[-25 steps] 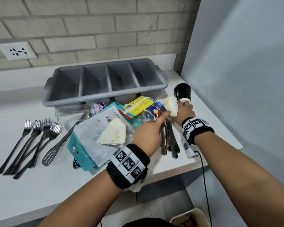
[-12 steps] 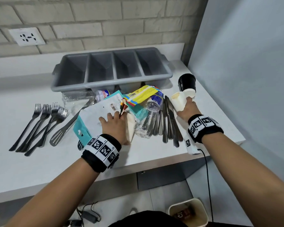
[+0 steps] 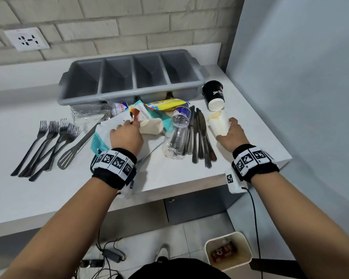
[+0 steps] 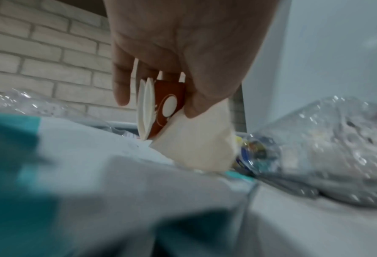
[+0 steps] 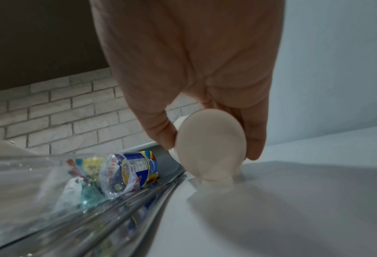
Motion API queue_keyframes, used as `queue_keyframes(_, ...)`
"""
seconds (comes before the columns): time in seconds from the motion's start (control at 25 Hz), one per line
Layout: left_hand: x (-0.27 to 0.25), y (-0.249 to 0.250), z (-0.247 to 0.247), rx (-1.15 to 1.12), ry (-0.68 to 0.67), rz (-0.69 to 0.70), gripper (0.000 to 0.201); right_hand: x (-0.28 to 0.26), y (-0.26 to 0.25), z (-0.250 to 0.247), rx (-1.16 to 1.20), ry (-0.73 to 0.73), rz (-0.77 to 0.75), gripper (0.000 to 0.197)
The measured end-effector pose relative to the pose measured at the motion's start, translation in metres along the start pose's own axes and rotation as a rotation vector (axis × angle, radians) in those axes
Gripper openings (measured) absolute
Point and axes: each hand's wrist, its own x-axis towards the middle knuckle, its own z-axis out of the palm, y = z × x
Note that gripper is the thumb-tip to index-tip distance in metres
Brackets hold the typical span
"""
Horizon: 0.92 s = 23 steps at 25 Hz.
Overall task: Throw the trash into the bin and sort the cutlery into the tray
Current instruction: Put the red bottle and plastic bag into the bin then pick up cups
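My left hand (image 3: pixel 132 123) pinches a red-and-white paper wrapper (image 4: pixel 165 104) together with a cream napkin (image 3: pixel 151 127) on the trash pile; the wrapper stands between its fingers and thumb. On the right, a white paper cup (image 3: pixel 219 122) lies on its side on the counter, and my right hand (image 3: pixel 227 126) grips it with thumb and fingers round its base (image 5: pixel 209 147). Several knives (image 3: pixel 199 137) lie between the hands beside a clear plastic bottle (image 3: pixel 177 133). The grey four-compartment tray (image 3: pixel 129 97) stands at the back. The bin (image 3: pixel 208 244) sits on the floor below the right arm.
Several black forks (image 3: pixel 48 141) and a slotted spatula (image 3: pixel 77 146) lie at the left. A black paper cup (image 3: pixel 214 95) lies by the tray's right end. A crushed bottle (image 3: pixel 93 113), a yellow wrapper (image 3: pixel 165 102) and a teal-and-white bag (image 3: pixel 109 131) fill the middle. The counter edge runs close to my wrists.
My left hand moved left from the bottle to the paper pile and took hold of the wrapper and napkin. My right hand kept the white cup and drew it slightly nearer.
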Motion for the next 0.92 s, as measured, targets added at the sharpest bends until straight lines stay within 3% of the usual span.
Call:
queue_keyframes(0.12, -0.014, 0.015, -0.026, -0.201, 0.169, -0.023, 0.033, -0.021, 0.003, -0.010, 0.148, 0.035, 0.012, 0.066)
queue_keyframes(0.24, -0.047, 0.060, -0.043, -0.464, 0.151, 0.145, 0.031, -0.055, 0.014, -0.023, 0.293, 0.128, 0.016, 0.065)
queue_keyframes(0.44, -0.114, 0.140, -0.008, -0.686, -0.196, 0.506, 0.036, -0.126, 0.071, -0.030, 0.484, 0.395, 0.061, 0.068)
queue_keyframes(0.56, -0.139, 0.168, 0.037, -0.669, -0.407, 0.598, 0.047, -0.169, 0.131, -0.012, 0.536, 0.544, 0.265, 0.071)
queue_keyframes(0.76, -0.157, 0.199, 0.147, -0.464, -0.820, 0.549, 0.052, -0.221, 0.225, 0.059, 0.531, 0.441, 0.699, 0.070)
queue_keyframes(0.92, -0.168, 0.223, 0.263, -0.228, -0.973, 0.567, 0.074, -0.221, 0.307, 0.146, 0.567, 0.324, 0.984, 0.068)
